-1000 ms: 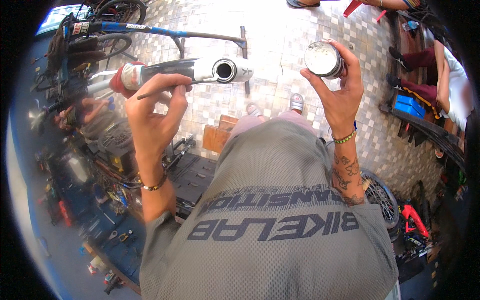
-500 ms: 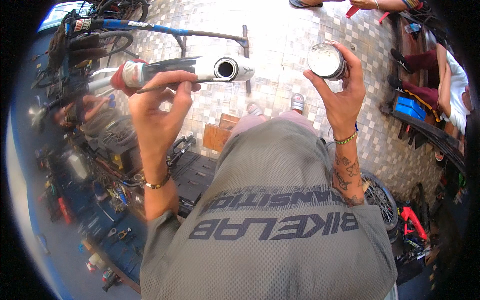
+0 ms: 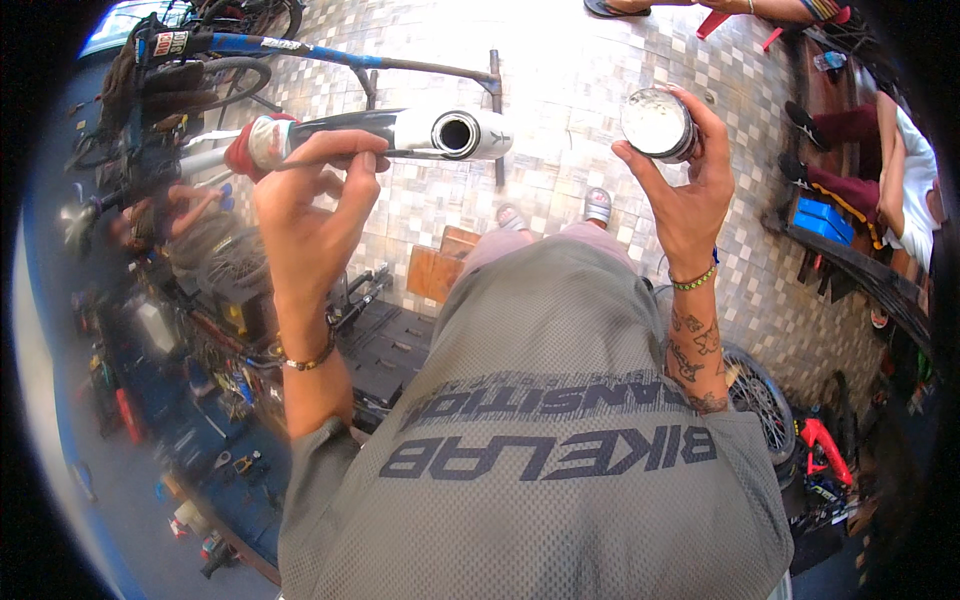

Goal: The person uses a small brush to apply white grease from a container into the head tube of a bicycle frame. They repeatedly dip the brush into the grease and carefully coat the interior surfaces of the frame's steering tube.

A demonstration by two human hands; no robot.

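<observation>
A black and white bicycle frame tube [image 3: 410, 128] lies level in front of me, its round open head tube [image 3: 480, 134] facing up. My left hand [image 3: 318, 200] pinches a thin dark brush [image 3: 415, 154] between thumb and fingers, just below the tube. The brush's far end reaches the near rim of the head tube opening; whether it touches is hard to tell. In my right hand [image 3: 695, 190] is a small round jar [image 3: 658, 124] with a whitish top or contents, gripped around its side and held apart from the frame.
Red and white cloth [image 3: 262, 146] wraps the frame where a stand arm [image 3: 205, 162] holds it. Beyond runs a blue stand leg [image 3: 330, 55]. Tools cover the bench [image 3: 225, 430] at left. At right, a person [image 3: 905, 190] sits near a blue box [image 3: 822, 220]; a wheel [image 3: 760, 400] stands below.
My left hand has shifted slightly left and down with the brush, whose tip now sits lower along the opening's near rim. The right hand and jar have barely moved.
</observation>
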